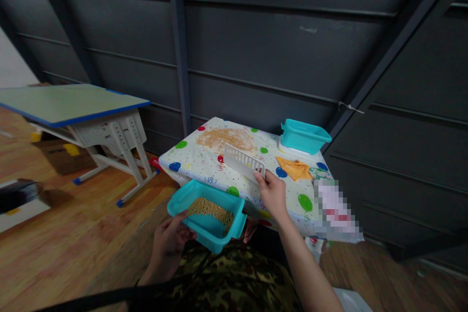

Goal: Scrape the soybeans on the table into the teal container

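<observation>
Left hand grips a turquoise rectangular plastic bin, apparently steadying it, at the balloon-print-covered desk; right hand pinches a white slotted plastic plate on edge near loose tan beans.

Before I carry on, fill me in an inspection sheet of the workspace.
Surface: balloon-print tablecloth, loose beans and pale fragments spread on its far left part.
Job's things: near teal tub with beans inside; white slotted tool above the cloth.
Clutter: second teal tub, far right; orange cloth in front of it; a blurred-out item at the right edge.
Hands: left hand grips the near tub; right hand holds the tool's near end.
Cables: nothing seen.
Surroundings: dark panelled wall behind; blue-edged desk left.
</observation>
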`<state>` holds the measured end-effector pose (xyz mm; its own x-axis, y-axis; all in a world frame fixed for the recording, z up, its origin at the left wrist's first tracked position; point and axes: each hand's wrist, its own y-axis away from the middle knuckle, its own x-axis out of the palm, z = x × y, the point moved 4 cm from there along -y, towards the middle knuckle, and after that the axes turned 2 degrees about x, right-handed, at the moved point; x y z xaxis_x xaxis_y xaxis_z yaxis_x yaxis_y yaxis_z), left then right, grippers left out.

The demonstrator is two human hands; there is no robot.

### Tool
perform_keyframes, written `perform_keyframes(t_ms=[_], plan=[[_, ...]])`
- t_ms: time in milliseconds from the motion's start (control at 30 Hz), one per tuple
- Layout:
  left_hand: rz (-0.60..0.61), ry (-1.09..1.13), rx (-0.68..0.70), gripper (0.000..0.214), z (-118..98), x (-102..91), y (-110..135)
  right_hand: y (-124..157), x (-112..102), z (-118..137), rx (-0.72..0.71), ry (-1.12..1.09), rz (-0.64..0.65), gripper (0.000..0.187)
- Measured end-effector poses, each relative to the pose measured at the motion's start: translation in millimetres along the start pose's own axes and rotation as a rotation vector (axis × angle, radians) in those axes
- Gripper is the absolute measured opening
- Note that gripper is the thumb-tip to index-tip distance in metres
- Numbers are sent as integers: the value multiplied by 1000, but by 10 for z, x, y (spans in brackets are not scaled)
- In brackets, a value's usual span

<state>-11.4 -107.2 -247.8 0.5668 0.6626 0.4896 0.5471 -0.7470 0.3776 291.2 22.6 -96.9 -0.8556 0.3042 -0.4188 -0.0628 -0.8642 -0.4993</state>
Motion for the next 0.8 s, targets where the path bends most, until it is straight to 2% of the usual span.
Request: perform_keyframes(t_ms=[267,400,533,700,800], plan=[[27,17,27,27,-45,36,15,14,86,50,-1,-50,70,68],[-36,10,-4,23,-85,61,34,48,91,95,-2,-78,86,69],[-43,14,-30,27,-113,102,51,177,54,142,-7,-104,118,72],[-55,13,4,32,-109,75,45,423,15,159,30,-136,171,66],[-69,8,-1,33,-91,50,28,447,13,117,64,-151,154,65]])
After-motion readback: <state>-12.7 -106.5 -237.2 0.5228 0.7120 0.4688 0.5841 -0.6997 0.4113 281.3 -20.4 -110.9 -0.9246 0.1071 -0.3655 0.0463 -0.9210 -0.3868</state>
